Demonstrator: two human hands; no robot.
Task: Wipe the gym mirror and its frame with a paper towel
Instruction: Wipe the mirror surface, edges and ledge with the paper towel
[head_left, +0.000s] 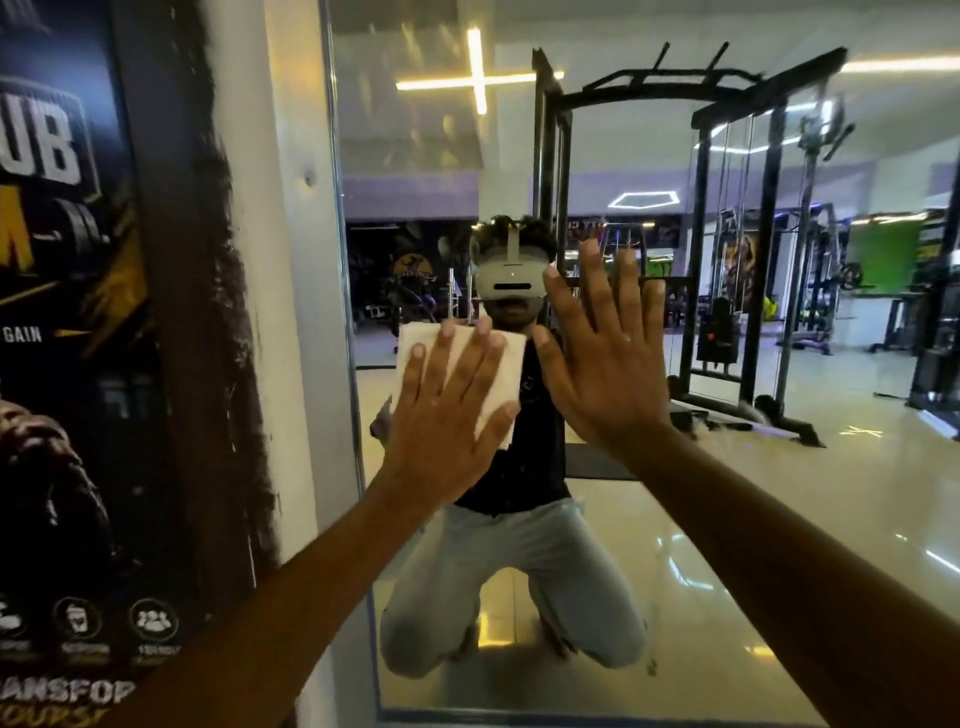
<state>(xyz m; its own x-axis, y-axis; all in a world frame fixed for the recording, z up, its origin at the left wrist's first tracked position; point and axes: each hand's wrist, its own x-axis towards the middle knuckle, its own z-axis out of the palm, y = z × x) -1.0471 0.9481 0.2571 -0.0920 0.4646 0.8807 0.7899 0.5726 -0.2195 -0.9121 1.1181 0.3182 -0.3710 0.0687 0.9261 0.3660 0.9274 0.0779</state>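
- Left hand (447, 415), fingers spread straight, presses a folded paper towel (498, 358) flat on the mirror (727, 519) near its left frame (345, 312), long axis roughly upright.
- Right hand (605, 358) splayed wide on the glass, holding nothing.

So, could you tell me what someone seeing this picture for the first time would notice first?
Two spread hands fill the middle of the view against the mirror: the left hand presses a folded white paper towel flat on the glass, and the right hand lies open beside it. Behind them the glass reflects a black cable machine at upper right, and a dark poster covers the wall at left.
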